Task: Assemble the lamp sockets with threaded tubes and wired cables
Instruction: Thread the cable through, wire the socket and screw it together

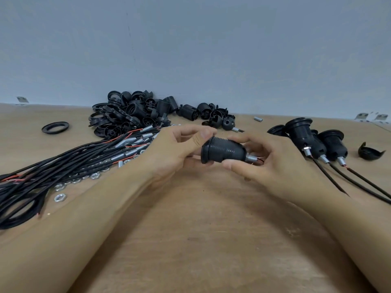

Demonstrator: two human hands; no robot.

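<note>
The lamp socket (223, 150) is a black plastic barrel with fine ribs round its body and a wider flange at its left end. It lies on its side in the air above the wooden table (203, 240), near the middle of the view. From its right end a short silvery threaded tube (251, 159) sticks out, with a bit of red and dark wire beyond it. No brand, label or writing can be read on it.

The left hand (179, 151) grips the flanged end: the thumb lies across the top at the socket's 11 o'clock and the curled fingers close under it at about 7 o'clock. The right hand (273, 163) holds the tube end, fingers curled over the top at 1 o'clock and the thumb below at 5 o'clock, so the tube sits between them.

Outward at 9 o'clock lies a bundle of black cables (63, 166) with tubes on their ends, and loose nuts (60, 197) beside it. At 11 o'clock is a heap of black socket parts (131, 115), with a single black ring (55, 127) further left. At 3 o'clock three finished sockets (315, 140) lie together, their cables trailing toward 5 o'clock, and a black cap piece (370, 153) lies beyond them.
</note>
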